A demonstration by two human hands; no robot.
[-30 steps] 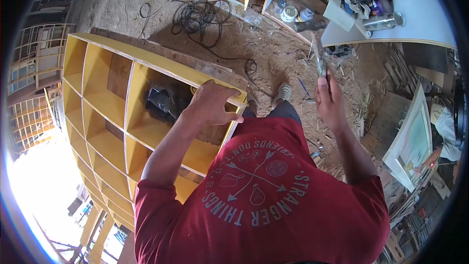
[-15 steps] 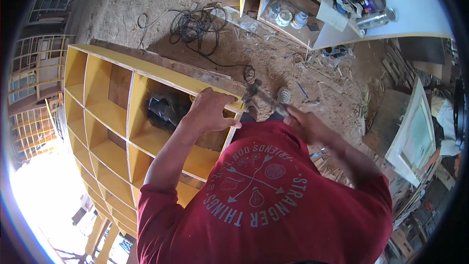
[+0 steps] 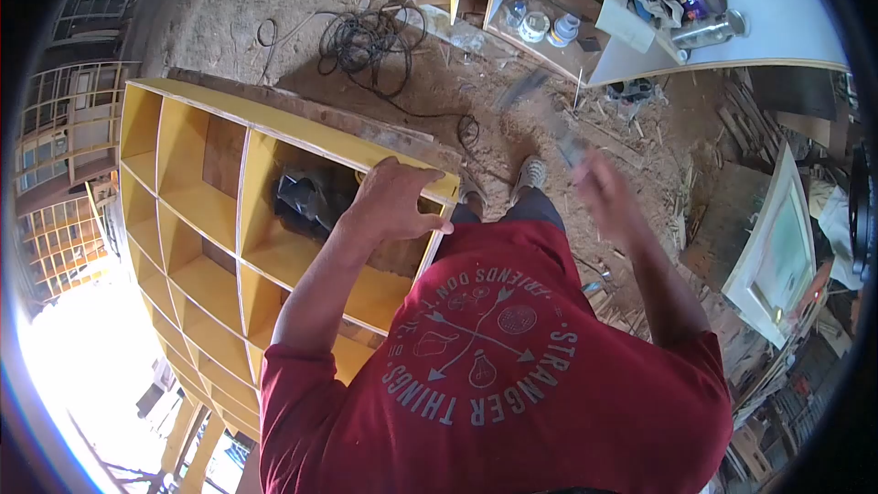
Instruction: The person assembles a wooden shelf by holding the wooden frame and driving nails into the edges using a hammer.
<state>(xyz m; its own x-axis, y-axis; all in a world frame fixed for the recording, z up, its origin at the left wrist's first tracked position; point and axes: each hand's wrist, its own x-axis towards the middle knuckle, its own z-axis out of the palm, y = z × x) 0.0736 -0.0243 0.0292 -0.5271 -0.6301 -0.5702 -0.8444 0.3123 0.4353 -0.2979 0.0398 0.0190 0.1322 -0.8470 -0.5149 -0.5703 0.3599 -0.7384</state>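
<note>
Left hand [image 3: 391, 203] partly curled, holding yellow shelf unit [image 3: 192, 201] at corner, right hand [image 3: 611, 201] closed round blurred hammer [image 3: 568, 141], apart from that corner

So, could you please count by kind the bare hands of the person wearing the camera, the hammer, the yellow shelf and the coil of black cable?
Hands (left hand, right hand): 2
Hammer, blurred: 1
Yellow shelf: 1
Coil of black cable: 1
Total: 5
</note>
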